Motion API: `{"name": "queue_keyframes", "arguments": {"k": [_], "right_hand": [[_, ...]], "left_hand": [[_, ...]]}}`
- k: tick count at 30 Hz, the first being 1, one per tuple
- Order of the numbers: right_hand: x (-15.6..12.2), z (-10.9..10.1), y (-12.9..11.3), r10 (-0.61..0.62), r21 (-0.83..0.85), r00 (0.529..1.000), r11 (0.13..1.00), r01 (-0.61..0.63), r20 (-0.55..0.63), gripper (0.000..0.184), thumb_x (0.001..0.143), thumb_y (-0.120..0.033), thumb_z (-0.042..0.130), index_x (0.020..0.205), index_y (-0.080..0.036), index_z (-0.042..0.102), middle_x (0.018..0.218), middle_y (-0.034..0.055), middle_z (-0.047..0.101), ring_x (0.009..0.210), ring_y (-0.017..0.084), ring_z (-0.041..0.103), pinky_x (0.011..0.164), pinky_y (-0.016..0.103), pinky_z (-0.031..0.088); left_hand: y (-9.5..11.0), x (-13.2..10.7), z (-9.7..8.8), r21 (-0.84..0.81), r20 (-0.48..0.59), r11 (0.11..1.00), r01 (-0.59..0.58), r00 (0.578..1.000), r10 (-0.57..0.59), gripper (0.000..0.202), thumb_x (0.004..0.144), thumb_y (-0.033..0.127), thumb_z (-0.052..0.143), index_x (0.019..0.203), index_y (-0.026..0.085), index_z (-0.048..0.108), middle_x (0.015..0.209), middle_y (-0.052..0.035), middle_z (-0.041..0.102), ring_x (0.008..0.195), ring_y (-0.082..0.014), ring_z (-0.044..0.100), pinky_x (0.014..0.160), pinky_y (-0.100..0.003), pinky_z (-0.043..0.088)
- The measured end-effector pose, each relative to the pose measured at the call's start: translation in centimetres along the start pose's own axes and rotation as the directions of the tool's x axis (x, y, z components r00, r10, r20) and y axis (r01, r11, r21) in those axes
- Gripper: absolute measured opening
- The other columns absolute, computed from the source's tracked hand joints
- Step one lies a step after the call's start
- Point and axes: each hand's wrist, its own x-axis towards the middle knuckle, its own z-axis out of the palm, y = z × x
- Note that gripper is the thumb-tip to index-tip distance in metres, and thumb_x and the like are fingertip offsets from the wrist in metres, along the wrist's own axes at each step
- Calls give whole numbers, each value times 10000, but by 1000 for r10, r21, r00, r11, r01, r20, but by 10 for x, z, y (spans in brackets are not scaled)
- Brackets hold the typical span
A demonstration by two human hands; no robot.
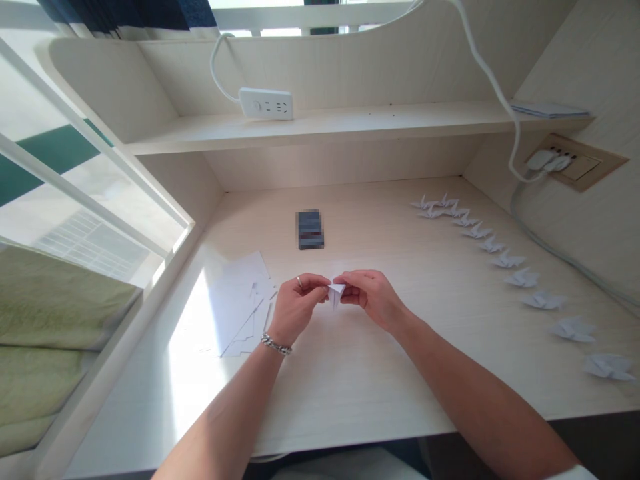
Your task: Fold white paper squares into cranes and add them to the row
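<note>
A small piece of folded white paper (pixel 337 295) is held up over the middle of the desk, its narrow point facing down. My left hand (pixel 296 303), with a ring and a chain bracelet, pinches its left side between thumb and forefinger. From the other side my right hand (pixel 374 297) has its fingertips closed at the paper's upper right edge. Parts of the paper are covered by the fingers. To the left of my left hand lie white paper sheets (pixel 235 293) and cut pieces, partly in bright sunlight.
Several folded paper cranes (pixel 522 277) form a curved row along the desk's right side. A dark, blurred rectangular object (pixel 311 229) lies beyond my hands. The shelf (pixel 340 130) above carries a white power strip (pixel 265 104). A white cable (pixel 493 77) hangs at the right.
</note>
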Motion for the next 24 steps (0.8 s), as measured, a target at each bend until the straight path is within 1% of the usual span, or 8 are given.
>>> {"name": "queue_keyframes", "arguments": {"k": [4, 6, 7, 10, 12, 15, 19, 24], "right_hand": [[2, 1, 3, -49, -87, 994, 995, 40, -102, 217, 600, -275, 818, 774, -163, 751, 750, 44, 725, 725, 178, 668, 725, 338, 555], [3, 2, 5, -86, -107, 986, 992, 71, -140, 218, 582, -275, 825, 755, -171, 741, 726, 30, 719, 698, 167, 660, 704, 332, 554], [4, 2, 6, -104, -110, 983, 990, 88, -150, 221, 577, -277, 827, 749, -173, 736, 721, 28, 719, 692, 165, 658, 700, 331, 554], [5, 3, 8, -158, -111, 971, 984, 139, -179, 232, 564, -283, 834, 733, -173, 719, 706, 23, 713, 670, 161, 650, 680, 328, 552], [5, 3, 9, -196, -113, 959, 978, 176, -204, 240, 556, -289, 841, 703, -172, 691, 669, 10, 696, 627, 149, 632, 643, 314, 545], [5, 1, 8, -215, -126, 954, 973, 191, -211, 295, 555, -297, 848, 734, -179, 645, 652, -3, 687, 603, 139, 622, 618, 300, 533], [5, 0, 7, -181, -180, 969, 972, 151, -168, 398, 599, -319, 827, 922, -179, 642, 698, 10, 711, 643, 152, 645, 650, 309, 533], [5, 2, 9, -192, -232, 974, 959, 160, -123, 333, 626, -328, 812, 867, -167, 649, 700, 27, 711, 652, 160, 648, 662, 314, 527]], "left_hand": [[-2, 0, 0, -43, 20, 999, 14, 1000, -13, 117, 708, 180, 679, 811, 132, 706, 688, -27, 688, 657, -126, 627, 680, -259, 519], [-4, 0, 0, -115, 6, 992, 45, 999, -44, 180, 716, 232, 704, 871, 146, 670, 703, -21, 692, 662, -135, 641, 687, -279, 530], [-5, 0, 1, -121, 6, 991, 64, 998, -64, 210, 723, 269, 715, 884, 148, 654, 708, -25, 695, 667, -140, 646, 679, -279, 530], [-8, 0, 3, -27, 51, 994, 106, 993, -105, 270, 725, 357, 736, 851, 138, 639, 668, -32, 680, 645, -142, 637, 647, -271, 522], [-9, 0, 4, 58, 86, 993, 107, 990, -112, 274, 746, 388, 716, 803, 130, 646, 676, -50, 685, 641, -144, 636, 634, -265, 515], [-11, 0, 4, 140, 93, 988, 63, 993, -77, 262, 785, 391, 674, 759, 132, 648, 671, -52, 683, 618, -134, 623, 607, -248, 493], [-16, 1, 3, 154, 92, 988, -17, 996, 3, 228, 800, 373, 658, 775, 147, 635, 659, -26, 664, 625, -131, 613, 612, -241, 481], [-16, 2, 2, 148, 5, 986, -71, 997, 71, 242, 792, 387, 666, 808, 146, 644, 679, -15, 652, 610, -123, 587, 585, -234, 460]]}}
